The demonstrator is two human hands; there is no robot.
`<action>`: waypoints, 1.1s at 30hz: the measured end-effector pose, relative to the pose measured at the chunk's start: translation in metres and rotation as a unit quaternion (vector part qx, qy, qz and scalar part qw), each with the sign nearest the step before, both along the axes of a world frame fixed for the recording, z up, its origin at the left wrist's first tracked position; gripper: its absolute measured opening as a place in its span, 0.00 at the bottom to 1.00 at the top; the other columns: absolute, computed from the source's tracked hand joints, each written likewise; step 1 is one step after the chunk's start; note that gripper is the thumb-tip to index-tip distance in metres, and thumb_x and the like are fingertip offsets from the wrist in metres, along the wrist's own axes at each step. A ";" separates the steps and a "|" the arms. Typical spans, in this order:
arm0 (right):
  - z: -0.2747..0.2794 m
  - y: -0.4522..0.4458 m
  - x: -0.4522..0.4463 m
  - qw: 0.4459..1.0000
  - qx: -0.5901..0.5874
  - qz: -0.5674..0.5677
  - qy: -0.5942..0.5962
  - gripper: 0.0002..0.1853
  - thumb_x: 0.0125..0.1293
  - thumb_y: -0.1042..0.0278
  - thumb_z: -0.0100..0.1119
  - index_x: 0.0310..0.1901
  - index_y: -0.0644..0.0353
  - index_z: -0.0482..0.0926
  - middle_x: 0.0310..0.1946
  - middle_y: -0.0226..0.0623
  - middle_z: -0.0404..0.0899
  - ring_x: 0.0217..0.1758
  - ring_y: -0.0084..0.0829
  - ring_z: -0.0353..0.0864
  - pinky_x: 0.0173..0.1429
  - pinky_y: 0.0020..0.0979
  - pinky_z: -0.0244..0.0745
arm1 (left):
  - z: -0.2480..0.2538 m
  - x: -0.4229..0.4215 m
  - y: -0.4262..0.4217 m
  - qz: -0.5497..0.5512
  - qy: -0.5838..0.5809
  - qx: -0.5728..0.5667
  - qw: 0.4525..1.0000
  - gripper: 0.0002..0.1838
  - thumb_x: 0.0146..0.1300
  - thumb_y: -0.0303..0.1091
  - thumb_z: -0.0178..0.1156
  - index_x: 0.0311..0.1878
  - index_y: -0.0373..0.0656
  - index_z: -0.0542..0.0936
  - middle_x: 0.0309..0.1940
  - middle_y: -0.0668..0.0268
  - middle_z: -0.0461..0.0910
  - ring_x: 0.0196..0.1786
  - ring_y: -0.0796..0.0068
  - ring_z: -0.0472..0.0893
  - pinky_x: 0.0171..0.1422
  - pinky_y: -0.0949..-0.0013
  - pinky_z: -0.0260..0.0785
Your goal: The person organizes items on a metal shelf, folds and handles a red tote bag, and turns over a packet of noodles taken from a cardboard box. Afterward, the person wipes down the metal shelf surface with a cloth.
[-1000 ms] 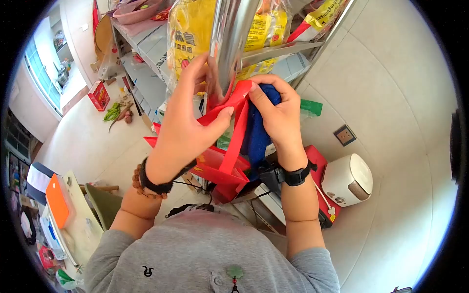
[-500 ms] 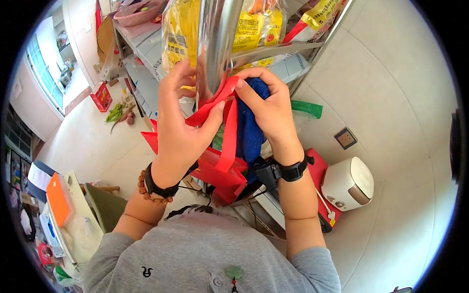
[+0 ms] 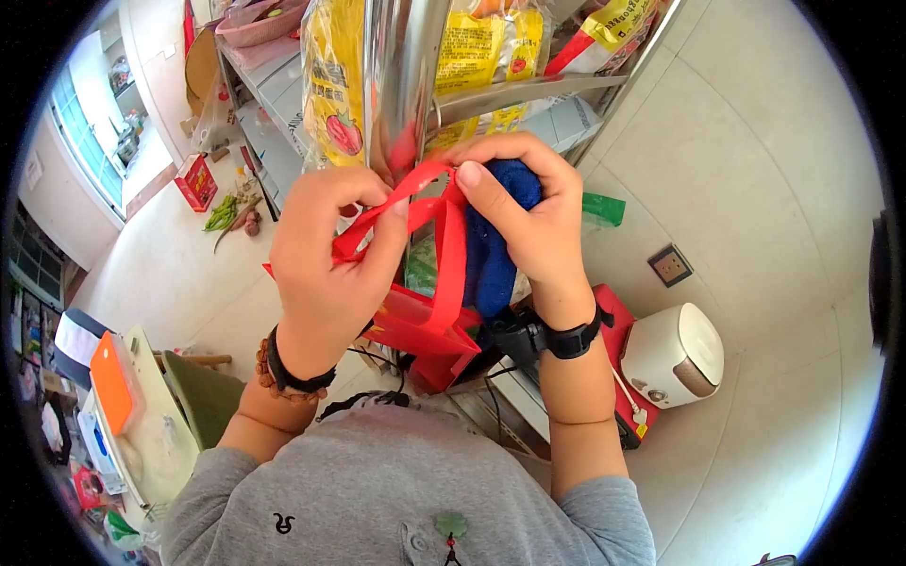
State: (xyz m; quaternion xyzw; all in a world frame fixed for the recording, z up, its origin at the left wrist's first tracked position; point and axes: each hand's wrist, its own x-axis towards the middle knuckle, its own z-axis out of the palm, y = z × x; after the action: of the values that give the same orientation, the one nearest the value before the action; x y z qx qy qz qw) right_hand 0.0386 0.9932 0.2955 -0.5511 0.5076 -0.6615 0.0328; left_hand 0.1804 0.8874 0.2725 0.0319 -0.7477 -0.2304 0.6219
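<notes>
Left hand, centre-left: the left hand (image 3: 323,236) is being kept nearly closed, the red strap (image 3: 452,274) being pinched between thumb and curled fingers.
Right hand, centre: the right hand (image 3: 530,222) is being held part-curled, the strap's upper bend being pressed under the thumb tip; whether the blue cloth (image 3: 490,269) beside the palm is also being gripped cannot be told.
Strap, mid-frame: a loop is being formed between the two hands, the lower run being led down to the red bag (image 3: 415,319).
Strap handling: a light, limp, rather smooth band is being suggested by the bends; slipping is being judged likely under a loose pinch, breakage unlikely.
Hold: the flat of the strap, near each bend, is being judged the best place for thumb and fingertip.
Cloth, right of strap: softness is being suggested by its rounded folds.
Bag, below the hands: thin, foldable walls are being suggested by the creased panels; its weight is being left uncertain, the contents being mostly hidden.
Post, upper centre: the background is being crossed by a shiny metal post (image 3: 406,66), with yellow packages (image 3: 335,80) being seen behind.
</notes>
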 end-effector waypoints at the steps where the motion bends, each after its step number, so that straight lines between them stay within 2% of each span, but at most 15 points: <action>1: 0.001 -0.001 -0.001 1.000 0.014 0.014 0.002 0.09 0.59 0.72 0.68 0.39 0.63 0.80 0.35 0.30 0.82 0.41 0.20 0.78 0.50 0.25 0.72 | -0.003 0.002 0.001 -0.023 0.001 0.035 0.999 0.10 0.53 0.21 0.66 0.36 0.37 0.76 0.34 0.63 0.79 0.33 0.70 0.78 0.40 0.71 0.71; 3: 0.002 -0.002 -0.001 0.998 0.044 0.045 0.005 0.10 0.59 0.71 0.68 0.41 0.63 0.79 0.37 0.31 0.81 0.44 0.21 0.78 0.52 0.25 0.72 | -0.008 0.004 0.003 -0.057 0.005 0.087 0.995 0.08 0.56 0.22 0.65 0.37 0.37 0.75 0.34 0.63 0.79 0.35 0.73 0.78 0.41 0.71 0.71; 6: -0.006 -0.013 0.005 0.999 -0.019 0.045 -0.015 0.12 0.60 0.70 0.68 0.42 0.62 0.78 0.40 0.32 0.80 0.47 0.22 0.76 0.55 0.25 0.70 | -0.012 0.006 0.002 -0.073 0.014 0.127 0.989 0.07 0.59 0.23 0.65 0.38 0.36 0.75 0.34 0.63 0.79 0.36 0.75 0.78 0.43 0.72 0.71; 7: -0.007 -0.013 0.004 0.995 0.013 0.030 -0.092 0.12 0.60 0.69 0.68 0.42 0.63 0.78 0.40 0.33 0.79 0.48 0.24 0.76 0.56 0.26 0.69 | -0.013 0.007 0.001 -0.069 0.013 0.133 0.989 0.08 0.59 0.23 0.65 0.39 0.36 0.76 0.35 0.63 0.79 0.37 0.76 0.78 0.44 0.73 0.71; 10: -0.005 -0.019 0.007 0.996 0.040 -0.054 -0.056 0.12 0.61 0.69 0.66 0.42 0.64 0.77 0.40 0.33 0.79 0.47 0.25 0.76 0.54 0.27 0.69 | -0.013 0.012 0.001 -0.065 -0.003 0.135 0.989 0.08 0.59 0.23 0.65 0.40 0.35 0.77 0.36 0.62 0.80 0.38 0.76 0.78 0.46 0.73 0.71; 11: -0.012 -0.023 0.001 0.995 0.040 -0.090 0.013 0.11 0.62 0.69 0.65 0.42 0.66 0.78 0.38 0.34 0.80 0.44 0.23 0.76 0.52 0.26 0.71 | -0.012 0.014 0.000 -0.065 -0.011 0.133 0.989 0.09 0.59 0.23 0.65 0.41 0.35 0.77 0.36 0.62 0.80 0.38 0.75 0.79 0.46 0.73 0.71; 14: -0.012 -0.024 0.001 0.996 0.046 -0.081 0.014 0.09 0.62 0.70 0.64 0.40 0.66 0.80 0.35 0.34 0.82 0.40 0.23 0.77 0.49 0.26 0.72 | -0.011 0.018 -0.002 -0.057 -0.052 0.094 0.993 0.10 0.61 0.21 0.63 0.44 0.35 0.74 0.39 0.65 0.76 0.41 0.80 0.77 0.47 0.77 0.70; 17: -0.006 -0.020 0.007 0.994 0.098 -0.021 -0.044 0.08 0.62 0.71 0.64 0.40 0.66 0.82 0.33 0.36 0.83 0.38 0.24 0.79 0.47 0.26 0.73 | -0.009 0.017 0.001 -0.070 -0.029 0.133 0.988 0.09 0.59 0.24 0.65 0.42 0.34 0.77 0.35 0.63 0.80 0.38 0.77 0.79 0.47 0.74 0.71; 23: 0.002 -0.022 -0.001 0.988 0.080 -0.100 0.085 0.08 0.57 0.76 0.64 0.40 0.66 0.82 0.33 0.39 0.85 0.37 0.24 0.82 0.45 0.26 0.74 | -0.003 0.021 0.004 -0.123 -0.046 0.209 0.969 0.08 0.61 0.24 0.63 0.41 0.35 0.77 0.35 0.65 0.80 0.38 0.80 0.78 0.48 0.76 0.70; 26: 0.004 -0.020 0.003 0.980 0.052 -0.177 0.075 0.09 0.54 0.79 0.65 0.38 0.65 0.83 0.34 0.40 0.85 0.36 0.28 0.83 0.45 0.28 0.75 | -0.003 0.021 0.004 -0.135 -0.042 0.216 0.966 0.07 0.61 0.24 0.63 0.40 0.35 0.77 0.35 0.66 0.81 0.38 0.81 0.78 0.46 0.76 0.70; 29: -0.005 -0.011 0.010 0.950 -0.085 -0.237 0.185 0.11 0.50 0.82 0.65 0.38 0.64 0.83 0.31 0.40 0.82 0.31 0.31 0.82 0.40 0.28 0.76 | 0.000 0.024 0.004 -0.147 -0.065 0.234 0.959 0.07 0.60 0.24 0.64 0.41 0.35 0.77 0.34 0.66 0.81 0.38 0.82 0.79 0.44 0.77 0.71; 32: -0.004 0.007 0.016 0.913 -0.119 -0.233 0.312 0.12 0.46 0.84 0.64 0.36 0.63 0.83 0.28 0.38 0.79 0.26 0.33 0.80 0.32 0.27 0.75 | -0.001 0.024 0.003 -0.148 -0.087 0.214 0.962 0.08 0.59 0.23 0.64 0.41 0.36 0.77 0.34 0.66 0.81 0.38 0.83 0.79 0.43 0.78 0.70; 33: -0.003 0.009 0.012 0.891 -0.134 -0.226 0.370 0.16 0.43 0.83 0.64 0.38 0.62 0.83 0.25 0.36 0.76 0.24 0.31 0.77 0.27 0.27 0.72 | -0.001 0.024 0.003 -0.163 -0.093 0.221 0.957 0.09 0.59 0.23 0.64 0.42 0.36 0.77 0.34 0.66 0.81 0.38 0.83 0.79 0.43 0.78 0.70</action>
State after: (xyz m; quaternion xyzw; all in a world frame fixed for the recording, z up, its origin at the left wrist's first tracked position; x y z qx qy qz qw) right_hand 0.0501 1.0019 0.2923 -0.6258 0.5005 -0.4606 -0.3817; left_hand 0.2048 0.8901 0.2713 0.0675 -0.7277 -0.4843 0.4810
